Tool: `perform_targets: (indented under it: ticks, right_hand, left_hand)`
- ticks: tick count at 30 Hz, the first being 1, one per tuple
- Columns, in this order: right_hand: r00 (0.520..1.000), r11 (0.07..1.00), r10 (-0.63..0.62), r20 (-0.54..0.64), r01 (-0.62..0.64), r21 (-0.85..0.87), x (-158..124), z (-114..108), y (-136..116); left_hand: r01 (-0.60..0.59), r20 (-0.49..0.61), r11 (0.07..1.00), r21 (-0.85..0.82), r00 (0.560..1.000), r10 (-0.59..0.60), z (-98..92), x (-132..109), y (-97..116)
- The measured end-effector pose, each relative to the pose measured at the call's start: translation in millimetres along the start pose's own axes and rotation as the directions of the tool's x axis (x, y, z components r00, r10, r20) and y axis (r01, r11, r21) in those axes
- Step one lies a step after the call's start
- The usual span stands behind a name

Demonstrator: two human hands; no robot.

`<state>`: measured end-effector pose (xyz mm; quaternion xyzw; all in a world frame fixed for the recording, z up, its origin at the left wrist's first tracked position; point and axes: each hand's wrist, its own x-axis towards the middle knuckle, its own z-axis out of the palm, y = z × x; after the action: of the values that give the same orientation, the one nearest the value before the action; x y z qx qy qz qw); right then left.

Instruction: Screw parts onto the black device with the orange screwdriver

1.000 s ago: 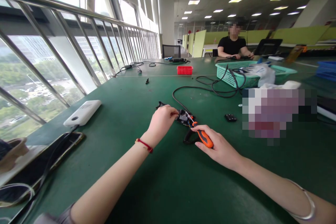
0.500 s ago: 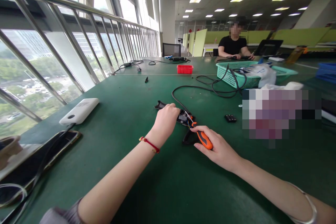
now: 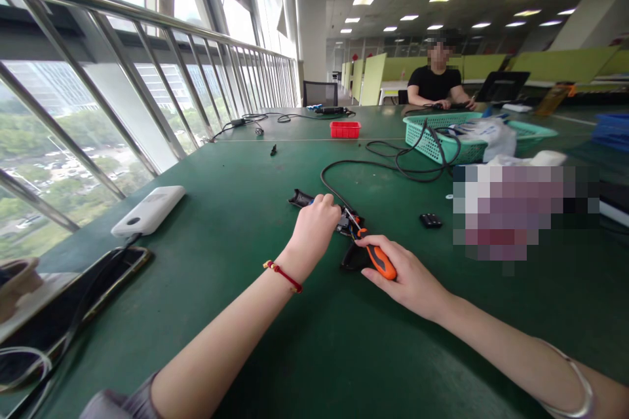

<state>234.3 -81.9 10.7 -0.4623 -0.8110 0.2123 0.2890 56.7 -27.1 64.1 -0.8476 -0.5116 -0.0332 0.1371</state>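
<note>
An opened black corded device (image 3: 354, 257) lies in the middle of the table, with its inner parts and coloured wires exposed. My left hand (image 3: 317, 221) is closed over its body, hiding much of it. My right hand (image 3: 413, 278) grips an orange and black screwdriver (image 3: 382, 262) by the handle. The screwdriver's metal shaft points up and left into the device, close to the wires; its exact tip contact is too small to make out. A black cable (image 3: 339, 165) runs from the device towards the back right.
A small black part (image 3: 431, 220) lies right of my hands. Farther back are a red tray (image 3: 344, 129) and a green basket (image 3: 425, 139) with plastic bags. At left are a white power bank (image 3: 150, 209) and a phone (image 3: 108, 291). A person (image 3: 436, 86) sits opposite.
My left hand has shifted slightly to the right along the device, covering more of its inner parts. My right hand and the screwdriver have hardly moved.
</note>
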Motion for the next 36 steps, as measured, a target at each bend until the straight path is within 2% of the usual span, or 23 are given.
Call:
perform_targets:
  ticks: [6, 11, 14, 16, 18, 21, 23, 30, 36]
  right_hand:
    - [1.000, 1.000, -0.008, -0.007, 0.008, 0.019, 0.0, 0.3, 0.5]
    - [1.000, 0.999, 0.001, 0.011, -0.002, 0.032, 0.3, -1.0, -0.3]
    - [1.000, 0.998, 0.010, 0.013, -0.010, 0.060, -0.1, -2.1, -1.2]
    - [0.999, 0.997, 0.010, -0.034, -0.007, 0.078, -0.6, -2.3, -0.5]
    - [0.991, 0.997, 0.006, -0.132, 0.003, 0.073, -1.2, -2.0, 1.5]
    - [0.956, 1.000, 0.020, -0.292, -0.018, 0.011, -1.9, -1.7, 5.4]
    - [0.938, 0.999, 0.020, -0.346, -0.033, -0.032, -2.1, -2.0, 7.1]
    - [0.939, 1.000, -0.005, -0.344, -0.004, -0.025, -2.4, -3.2, 6.9]
    - [0.941, 1.000, -0.021, -0.337, 0.018, -0.012, -3.3, -2.6, 5.9]
  left_hand:
    - [-0.016, -0.012, 1.000, -0.020, 1.000, 0.015, 6.2, -0.8, 1.4]
    - [0.049, -0.031, 0.992, -0.116, 0.998, -0.053, 16.5, 0.9, -5.2]
    - [0.065, -0.115, 0.977, -0.204, 0.989, -0.090, 15.9, 1.4, -7.8]
    - [0.034, -0.192, 0.969, -0.245, 0.978, -0.083, 13.6, 1.1, -7.5]
    - [-0.001, -0.231, 0.964, -0.266, 0.971, -0.063, 12.2, 0.6, -6.6]
    - [-0.043, -0.227, 0.961, -0.274, 0.974, -0.021, 14.1, 0.2, -6.3]
    - [-0.085, -0.220, 0.958, -0.275, 0.975, 0.023, 17.0, 0.4, -6.9]
    - [-0.244, -0.189, 0.957, -0.158, 0.959, 0.213, 21.1, -1.4, -3.4]
    - [-0.247, -0.155, 0.964, -0.098, 0.961, 0.230, 19.4, -2.6, -1.9]
